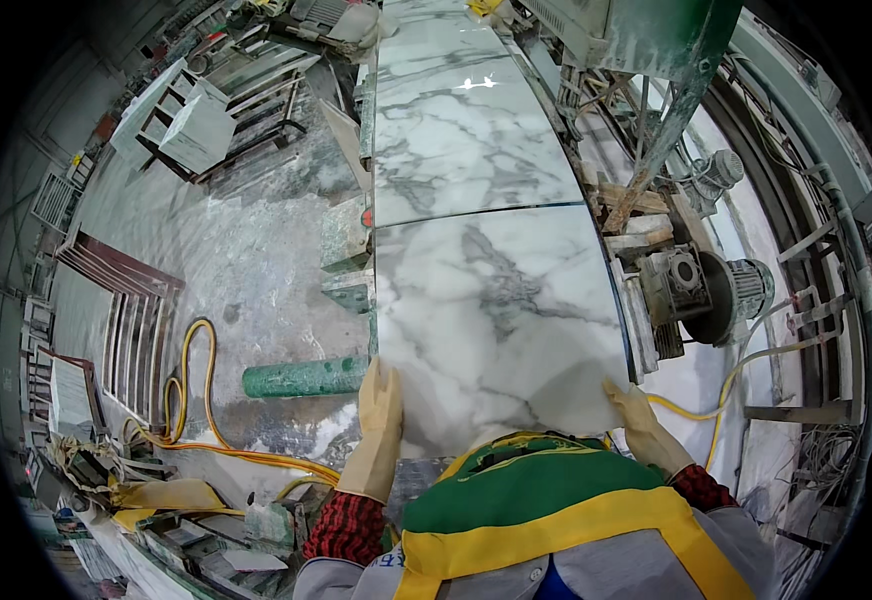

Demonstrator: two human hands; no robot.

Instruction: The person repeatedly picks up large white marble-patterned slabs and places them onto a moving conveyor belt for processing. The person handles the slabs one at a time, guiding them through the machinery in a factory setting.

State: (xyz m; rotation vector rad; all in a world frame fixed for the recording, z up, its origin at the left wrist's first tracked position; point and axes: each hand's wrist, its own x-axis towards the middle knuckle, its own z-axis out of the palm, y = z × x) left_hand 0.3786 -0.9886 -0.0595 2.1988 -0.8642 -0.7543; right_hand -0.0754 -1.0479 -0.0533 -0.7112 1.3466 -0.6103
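Note:
A polished white marble slab (pixel 501 320) with grey veins lies right in front of me on a long conveyor-like bed. My left hand (pixel 381 405), in a cream glove, is at the slab's near left edge, thumb side on the surface and fingers along the outside. At the opposite edge my right hand (pixel 638 415), gloved the same way, takes hold near the right corner; some of its fingers are hidden. Ahead lies a second veined slab (pixel 466 130), parted from the nearer one by a thin dark seam. My green apron (pixel 526 480) hides part of the near edge.
Electric motors (pixel 751 288) and a gearbox (pixel 674 283) stand along the right side. Left of the bed are a green roller (pixel 304 378), a yellow hose (pixel 184 370) on the floor and metal racks (pixel 136 345). A green machine housing (pixel 666 35) overhangs the far right.

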